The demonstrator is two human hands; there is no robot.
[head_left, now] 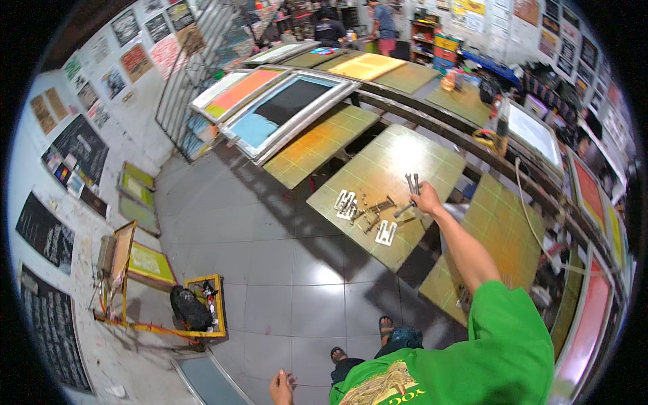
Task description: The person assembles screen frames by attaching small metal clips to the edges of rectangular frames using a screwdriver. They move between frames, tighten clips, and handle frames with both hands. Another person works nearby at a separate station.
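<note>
My right hand [426, 198] reaches out over a greenish flat board [368, 165] and is closed round metal wrenches [410, 182], whose ends stick out above and below the fist. Just left of it lies a scatter of bolts and small hardware [372, 217]. White slotted metal plates [346, 204] rest at the pile's left side, and another slotted plate [386, 233] is nearer to me. Low in the view, my left hand [282, 387] hangs away from the board, fingers loosely apart, with nothing visible in it.
Framed printing screens [270, 118] rest tilted over the neighbouring boards. A yellow-framed stand [223, 317] with a black bag [191, 308] is on the tiled floor at left. A beam [459, 128] runs behind the boards. Two people [383, 27] are at the far end.
</note>
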